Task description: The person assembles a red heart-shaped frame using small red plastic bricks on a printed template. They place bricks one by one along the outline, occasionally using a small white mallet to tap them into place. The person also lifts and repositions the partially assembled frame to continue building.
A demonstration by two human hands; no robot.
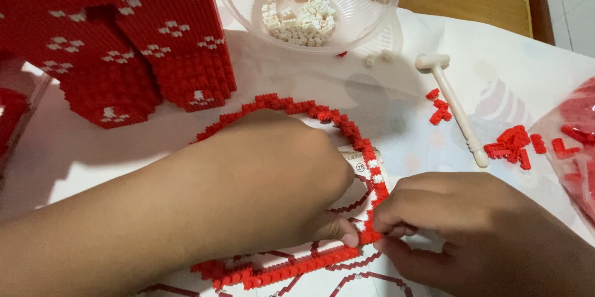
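A thin ring of small red bricks (322,114) lies flat on a white printed sheet (396,130). My left hand (273,173) rests over the ring's middle, its thumb pressing the ring's lower right edge. My right hand (458,222) meets it there, fingertips pinched on the same stretch of red bricks near the lower right curve. Whether a loose brick sits between my right fingers is hidden.
A large red brick-built model with white specks (124,37) stands at the upper left. A clear plastic bowl (372,0) of white bricks sits at the top. A small white hammer tool (455,108), loose red bricks (514,145) and a bag of red bricks (573,148) lie right.
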